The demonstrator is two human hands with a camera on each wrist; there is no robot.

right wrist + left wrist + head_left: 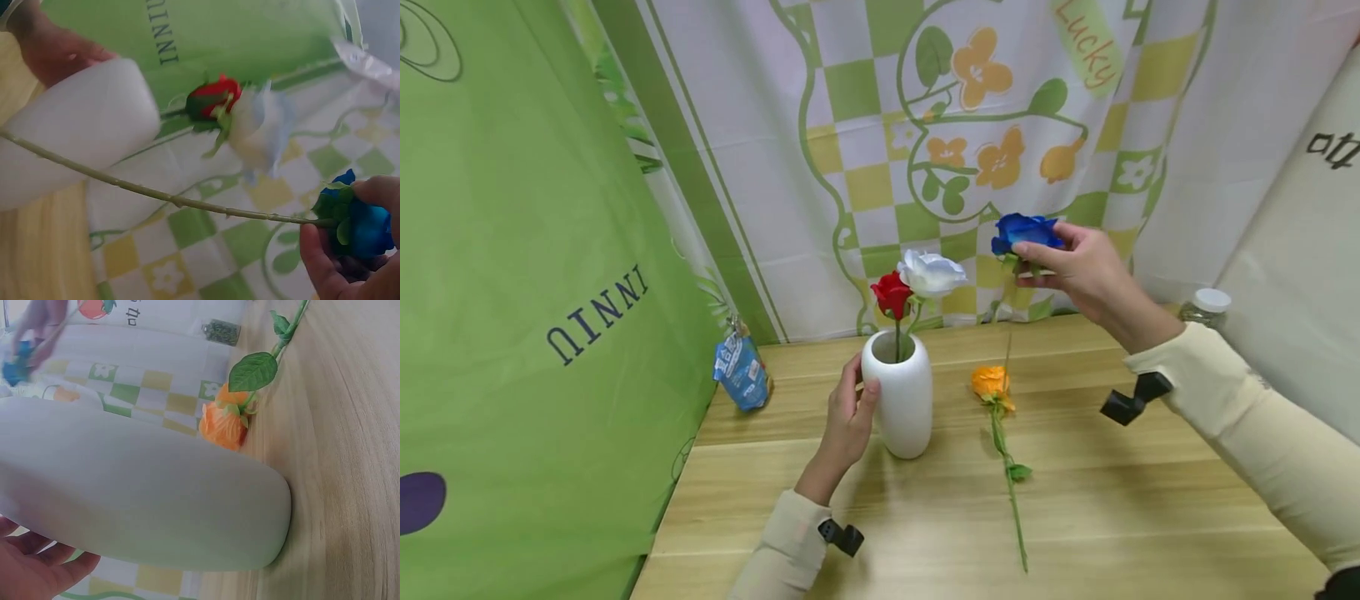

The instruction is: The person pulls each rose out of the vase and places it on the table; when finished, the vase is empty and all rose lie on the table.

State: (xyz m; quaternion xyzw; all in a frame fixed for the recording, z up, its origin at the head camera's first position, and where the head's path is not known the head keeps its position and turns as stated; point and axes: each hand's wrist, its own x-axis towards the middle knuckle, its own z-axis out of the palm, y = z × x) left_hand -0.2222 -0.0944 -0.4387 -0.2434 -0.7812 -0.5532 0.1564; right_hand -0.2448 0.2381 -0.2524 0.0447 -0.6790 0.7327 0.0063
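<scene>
A white vase [904, 408] stands upright on the wooden table, with a red rose [892, 294] and a white rose [931, 273] in its mouth. My left hand [848, 417] grips the vase's left side, thumb in front. Up and to the right, my right hand [1086, 267] holds a blue rose [1024, 233] by its bloom, as the right wrist view also shows. Its long bare stem [178, 200] crosses in front of the vase in that view. An orange rose [991, 382] lies on the table to the vase's right, its leafy stem pointing toward me.
A blue packet [741, 371] stands at the table's back left, by the green curtain [550, 250]. At the back right is a jar [1207, 307] with a white lid, partly behind my right forearm. A patterned curtain [857, 92] hangs along the table's far edge.
</scene>
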